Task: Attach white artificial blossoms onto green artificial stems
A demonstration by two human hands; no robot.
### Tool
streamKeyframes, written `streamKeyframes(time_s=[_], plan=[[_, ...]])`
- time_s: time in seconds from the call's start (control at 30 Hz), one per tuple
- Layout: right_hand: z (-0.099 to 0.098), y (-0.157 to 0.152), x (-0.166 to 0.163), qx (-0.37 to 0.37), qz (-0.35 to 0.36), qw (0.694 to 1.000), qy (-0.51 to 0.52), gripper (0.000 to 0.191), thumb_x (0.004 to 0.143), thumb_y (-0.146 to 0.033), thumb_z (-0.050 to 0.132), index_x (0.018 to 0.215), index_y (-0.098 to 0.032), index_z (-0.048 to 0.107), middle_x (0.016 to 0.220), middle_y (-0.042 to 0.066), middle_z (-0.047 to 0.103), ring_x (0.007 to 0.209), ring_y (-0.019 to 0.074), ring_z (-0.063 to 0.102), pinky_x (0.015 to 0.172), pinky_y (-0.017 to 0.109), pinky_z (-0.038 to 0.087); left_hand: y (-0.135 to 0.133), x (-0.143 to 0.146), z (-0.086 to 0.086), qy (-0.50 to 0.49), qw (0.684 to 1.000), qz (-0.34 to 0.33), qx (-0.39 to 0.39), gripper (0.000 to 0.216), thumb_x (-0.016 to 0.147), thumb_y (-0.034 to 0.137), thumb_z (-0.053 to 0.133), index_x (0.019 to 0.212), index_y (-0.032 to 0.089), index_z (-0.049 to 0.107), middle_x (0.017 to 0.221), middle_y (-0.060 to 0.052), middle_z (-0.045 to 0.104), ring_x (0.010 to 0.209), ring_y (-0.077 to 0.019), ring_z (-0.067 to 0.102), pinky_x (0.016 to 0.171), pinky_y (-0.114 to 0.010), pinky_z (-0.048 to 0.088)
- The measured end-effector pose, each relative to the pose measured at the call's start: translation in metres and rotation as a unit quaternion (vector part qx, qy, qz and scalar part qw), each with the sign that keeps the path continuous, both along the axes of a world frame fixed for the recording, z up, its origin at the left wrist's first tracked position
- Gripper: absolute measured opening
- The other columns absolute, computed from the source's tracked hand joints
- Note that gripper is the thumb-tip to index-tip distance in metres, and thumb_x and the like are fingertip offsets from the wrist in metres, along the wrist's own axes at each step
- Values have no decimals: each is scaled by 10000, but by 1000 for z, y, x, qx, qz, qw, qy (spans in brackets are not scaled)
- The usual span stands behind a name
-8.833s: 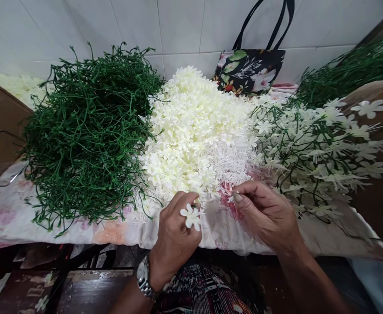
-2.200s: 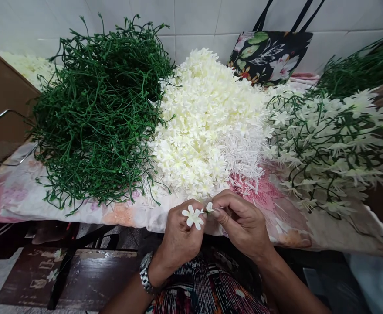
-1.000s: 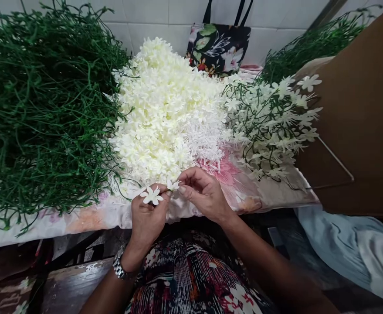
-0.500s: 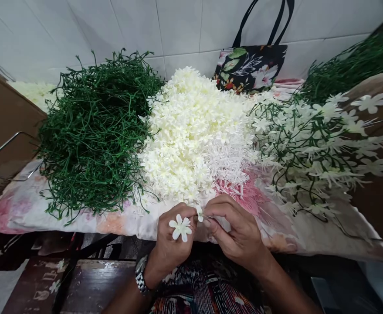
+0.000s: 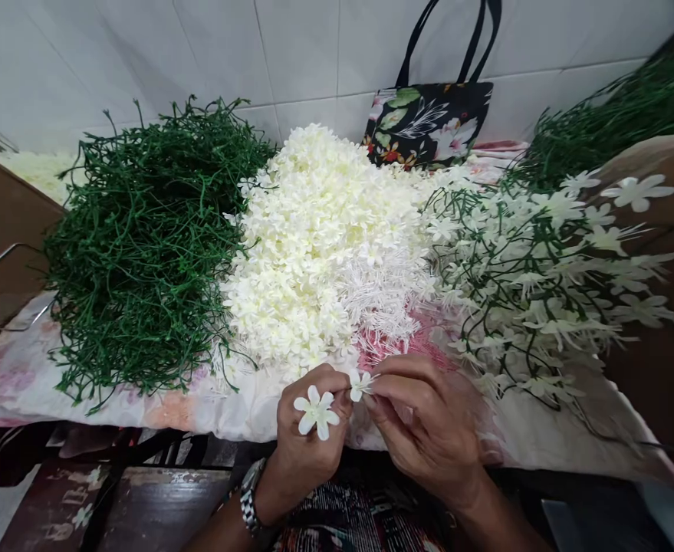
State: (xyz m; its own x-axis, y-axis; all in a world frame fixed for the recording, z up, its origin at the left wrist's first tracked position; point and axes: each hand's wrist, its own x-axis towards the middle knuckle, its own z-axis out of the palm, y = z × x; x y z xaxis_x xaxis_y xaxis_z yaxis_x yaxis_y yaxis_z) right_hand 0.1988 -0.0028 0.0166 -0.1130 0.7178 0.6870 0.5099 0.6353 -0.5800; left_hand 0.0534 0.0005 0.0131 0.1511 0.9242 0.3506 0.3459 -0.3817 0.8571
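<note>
My left hand (image 5: 309, 454) is closed in a loose fist, its thumb and forefinger pinched at the base of a small white artificial flower (image 5: 360, 386). A larger white artificial flower (image 5: 316, 413) sticks out over the back of that hand; its stem is hidden in the fist. My right hand (image 5: 432, 429) has its thumb and forefinger together at the right side of the small flower, by its thin white stamens. Just beyond the hands rise a heap of loose white blossoms (image 5: 307, 230) and a patch of white stamens (image 5: 374, 291).
Green plastic stems (image 5: 146, 245) are piled on the left. Finished-looking white flower sprays (image 5: 544, 284) lie at right, beside a brown cardboard box (image 5: 664, 368). A floral bag (image 5: 429, 123) leans on the tiled wall. Floral cloth (image 5: 123, 410) covers the work surface.
The small flower has turned from edge-on to face me more, its stamens now showing. Both hands stay close together. The view has shifted slightly to the right.
</note>
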Motion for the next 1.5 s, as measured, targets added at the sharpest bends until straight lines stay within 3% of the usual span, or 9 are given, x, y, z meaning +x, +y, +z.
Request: streamKeyframes(time_s=[0.3,0.5,0.67,0.8,1.1,1.5], plan=[[-6,-10,-3,23,11,999,-29,230,753,-44,545,927,-194,554,842,63,553,781,162,551,649,287,504,-1,3,2,-37,998,9,-50,214,785,126,491,583,179,448,522,55,396,477,-78,392,453,-181,357],[-3,-13,-16,-78,44,990,104,152,810,-125,500,941,-197,524,772,33,570,735,155,566,635,288,486,-4,-19,1,7,1000,-6,24,163,791,103,493,648,180,508,559,37,452,515,-94,432,490,-203,369],[1,-10,-29,-93,46,994,45,60,803,-141,544,830,-194,541,676,4,562,613,124,536,547,252,453,-7,-37,-1,99,989,-38,100,194,771,50,447,631,184,462,544,29,417,502,-101,392,469,-230,305],[4,-10,-39,-84,53,995,14,81,800,-105,534,779,-183,541,638,-4,557,581,111,516,536,241,436,-9,-45,-6,105,983,-42,141,178,758,50,441,643,185,455,540,23,430,512,-113,400,471,-241,299],[-7,-11,-45,-193,77,975,77,80,823,-130,540,762,-181,548,655,-23,544,588,88,520,537,206,427,-8,-49,-14,43,992,-47,112,200,749,28,438,620,181,451,531,37,412,490,-95,376,458,-220,300],[-21,-6,-55,-162,52,985,31,114,825,-98,509,747,-180,520,636,-23,512,572,88,495,524,210,394,-4,-50,-19,20,995,-50,85,216,694,10,430,599,194,372,524,54,345,480,-87,334,451,-221,281]])
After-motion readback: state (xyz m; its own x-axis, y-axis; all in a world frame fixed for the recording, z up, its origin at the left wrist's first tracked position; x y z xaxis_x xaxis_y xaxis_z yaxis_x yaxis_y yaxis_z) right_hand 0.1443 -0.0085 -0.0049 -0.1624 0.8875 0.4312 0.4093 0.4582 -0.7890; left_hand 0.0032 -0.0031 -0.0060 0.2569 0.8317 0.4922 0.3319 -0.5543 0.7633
